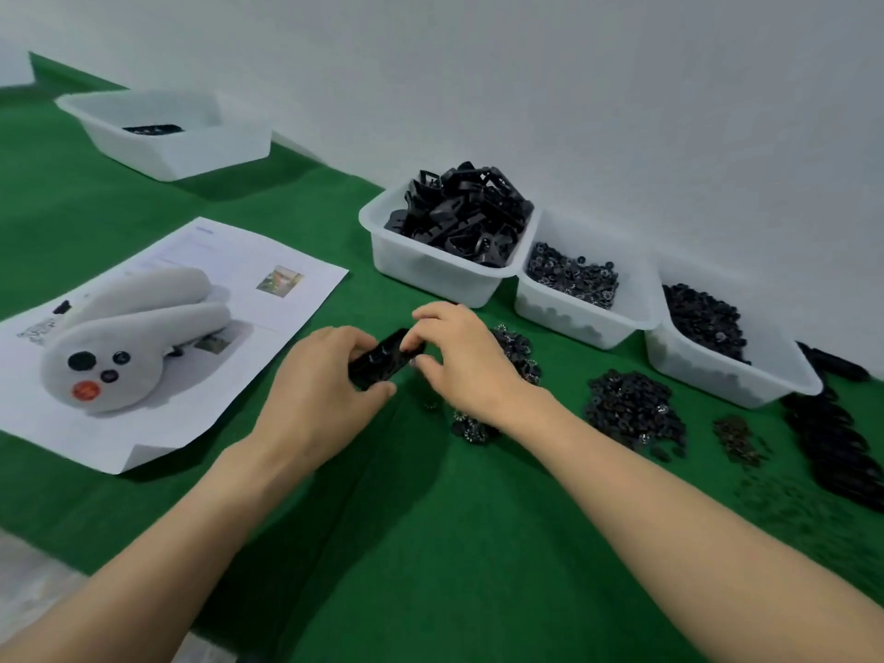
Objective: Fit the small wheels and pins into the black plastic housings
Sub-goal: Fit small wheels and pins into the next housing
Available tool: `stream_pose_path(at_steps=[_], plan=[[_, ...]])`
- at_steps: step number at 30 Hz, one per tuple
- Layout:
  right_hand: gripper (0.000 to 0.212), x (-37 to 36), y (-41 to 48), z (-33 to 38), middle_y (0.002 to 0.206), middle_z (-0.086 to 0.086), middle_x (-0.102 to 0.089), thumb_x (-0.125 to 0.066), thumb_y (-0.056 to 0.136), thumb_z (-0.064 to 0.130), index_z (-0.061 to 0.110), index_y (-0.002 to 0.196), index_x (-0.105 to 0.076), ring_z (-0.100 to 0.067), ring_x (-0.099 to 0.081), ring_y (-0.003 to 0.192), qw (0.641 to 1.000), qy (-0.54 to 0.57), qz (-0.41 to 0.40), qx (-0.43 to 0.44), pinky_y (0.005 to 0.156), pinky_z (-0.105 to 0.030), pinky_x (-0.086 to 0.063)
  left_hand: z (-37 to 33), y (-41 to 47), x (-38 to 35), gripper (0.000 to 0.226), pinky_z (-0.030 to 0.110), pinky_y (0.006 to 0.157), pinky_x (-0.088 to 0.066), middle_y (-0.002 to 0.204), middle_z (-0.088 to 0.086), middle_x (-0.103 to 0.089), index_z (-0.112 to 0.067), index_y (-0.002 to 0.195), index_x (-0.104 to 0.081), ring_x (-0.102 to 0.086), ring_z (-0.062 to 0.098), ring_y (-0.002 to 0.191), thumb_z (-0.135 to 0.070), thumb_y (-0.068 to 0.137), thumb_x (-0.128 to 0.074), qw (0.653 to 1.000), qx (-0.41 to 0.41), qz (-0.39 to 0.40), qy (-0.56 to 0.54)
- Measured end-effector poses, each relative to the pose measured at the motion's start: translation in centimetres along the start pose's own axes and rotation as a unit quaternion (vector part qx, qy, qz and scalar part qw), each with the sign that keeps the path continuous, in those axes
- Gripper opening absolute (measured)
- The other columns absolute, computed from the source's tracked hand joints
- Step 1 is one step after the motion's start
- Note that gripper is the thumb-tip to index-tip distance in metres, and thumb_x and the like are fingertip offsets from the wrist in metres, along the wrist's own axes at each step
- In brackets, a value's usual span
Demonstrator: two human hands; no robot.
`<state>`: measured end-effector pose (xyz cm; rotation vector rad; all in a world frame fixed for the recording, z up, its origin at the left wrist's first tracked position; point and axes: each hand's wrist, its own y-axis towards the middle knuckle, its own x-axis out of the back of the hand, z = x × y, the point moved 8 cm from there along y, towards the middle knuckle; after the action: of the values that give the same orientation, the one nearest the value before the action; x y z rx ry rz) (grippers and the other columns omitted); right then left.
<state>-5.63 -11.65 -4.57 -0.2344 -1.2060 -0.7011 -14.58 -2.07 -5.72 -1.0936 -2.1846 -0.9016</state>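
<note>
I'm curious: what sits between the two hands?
A black plastic housing, held by the left hand and the right hand, in the head view.

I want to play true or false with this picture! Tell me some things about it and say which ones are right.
1. The left hand and the right hand both hold one black housing. True.
2. The cloth is red. False: the cloth is green.
3. The grey gadget lies on the paper. True.
4. The far-left bin is heaped full. False: the far-left bin holds only a few black parts.
</note>
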Motion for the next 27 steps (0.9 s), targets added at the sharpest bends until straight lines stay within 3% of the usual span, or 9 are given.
stream_pose_path(at_steps=[2,4,7,9,12,16,18,23,27], plan=[[0.021,1.6,-2.2,-0.5,0.102,-0.001,-0.057,-0.062,0.08,-0.001,0.014,0.092,-0.07,-0.01,-0.051,0.086,0.994,0.083,-0.064,-0.034,0.08,-0.015,-0.036,-2.1,-1.6,0.2,0.046,0.022,0.068,-0.032,0.088,-0.01,-0.051,-0.021,0.108,-0.057,-0.046,0.01,0.078,-0.038,0.068,-0.074,0.999,-0.051,0.008,-0.005],[0.03,2.0,-4.7,-1.0,0.095,0.002,-0.058,-0.058,0.077,-0.008,0.014,0.09,-0.072,-0.005,-0.053,0.075,0.986,0.143,-0.069,-0.048,0.069,-0.009,-0.038,-4.3,-3.5,-0.5,0.059,0.017,0.065,-0.026,0.086,-0.014,-0.043,-0.023,0.113,-0.053,-0.042,0.007,0.077,-0.051,0.063,-0.07,0.995,-0.092,0.038,-0.018],[0.039,1.3,-7.9,-2.3,0.096,0.01,-0.06,-0.049,0.074,-0.014,0.014,0.084,-0.074,-0.003,-0.058,0.085,0.976,0.198,-0.021,-0.093,0.069,-0.007,-0.041,-6.9,-6.2,-3.5,0.072,0.015,0.073,-0.023,0.091,-0.015,-0.041,-0.021,0.12,-0.047,-0.036,0.003,0.083,-0.064,0.063,-0.061,0.982,-0.144,0.119,-0.011],[0.041,0.6,-9.2,-3.3,0.1,0.013,-0.062,-0.047,0.074,-0.014,0.014,0.084,-0.074,-0.004,-0.058,0.096,0.971,0.21,0.018,-0.117,0.081,-0.007,-0.041,-7.8,-7.7,-5.8,0.072,0.016,0.083,-0.021,0.105,-0.011,-0.045,-0.021,0.123,-0.042,-0.038,0.004,0.093,-0.065,0.068,-0.057,0.973,-0.164,0.164,0.008],[0.039,0.1,-10.2,-3.7,0.111,0.011,-0.065,-0.047,0.075,-0.012,0.013,0.088,-0.074,0.0,-0.056,0.107,0.966,0.225,0.063,-0.11,0.097,-0.017,-0.041,-8.7,-8.6,-7.6,0.055,0.016,0.084,-0.022,0.11,-0.009,-0.048,-0.019,0.118,-0.045,-0.044,0.008,0.098,-0.054,0.077,-0.059,0.964,-0.179,0.196,-0.012],[0.033,0.6,-11.3,-3.5,0.118,0.005,-0.064,-0.055,0.078,-0.011,0.011,0.096,-0.071,-0.002,-0.058,0.108,0.962,0.256,0.053,-0.083,0.095,-0.023,-0.045,-8.9,-8.1,-7.0,0.031,0.015,0.064,-0.026,0.076,-0.02,-0.037,-0.02,0.104,-0.057,-0.038,0.003,0.066,-0.035,0.079,-0.067,0.962,-0.201,0.183,-0.042],[0.032,1.2,-12.1,-3.8,0.119,0.008,-0.062,-0.06,0.077,-0.007,0.016,0.098,-0.067,-0.003,-0.058,0.106,0.967,0.246,0.014,-0.071,0.09,-0.021,-0.046,-8.8,-7.6,-6.3,0.032,0.016,0.061,-0.027,0.075,-0.02,-0.037,-0.019,0.098,-0.059,-0.04,0.001,0.066,-0.03,0.072,-0.074,0.963,-0.205,0.168,-0.041],[0.016,1.9,-14.5,-5.3,0.083,0.012,-0.056,-0.071,0.075,0.012,0.02,0.089,-0.066,0.0,-0.048,0.066,0.986,0.112,-0.079,-0.094,0.064,-0.01,-0.034,-8.3,-5.9,-5.9,0.061,0.016,0.091,-0.03,0.108,-0.012,-0.046,-0.02,0.117,-0.051,-0.04,0.005,0.102,-0.029,0.064,-0.08,0.959,-0.21,0.185,-0.038],[0.012,1.7,-15.8,-5.5,0.072,0.017,-0.053,-0.07,0.075,0.008,0.019,0.081,-0.069,0.003,-0.05,0.066,0.982,0.136,-0.084,-0.104,0.062,-0.008,-0.035,-8.0,-6.5,-6.5,0.051,0.01,0.081,-0.036,0.094,-0.015,-0.055,-0.024,0.11,-0.056,-0.047,0.0,0.089,-0.023,0.065,-0.08,0.958,-0.184,0.207,-0.07]])
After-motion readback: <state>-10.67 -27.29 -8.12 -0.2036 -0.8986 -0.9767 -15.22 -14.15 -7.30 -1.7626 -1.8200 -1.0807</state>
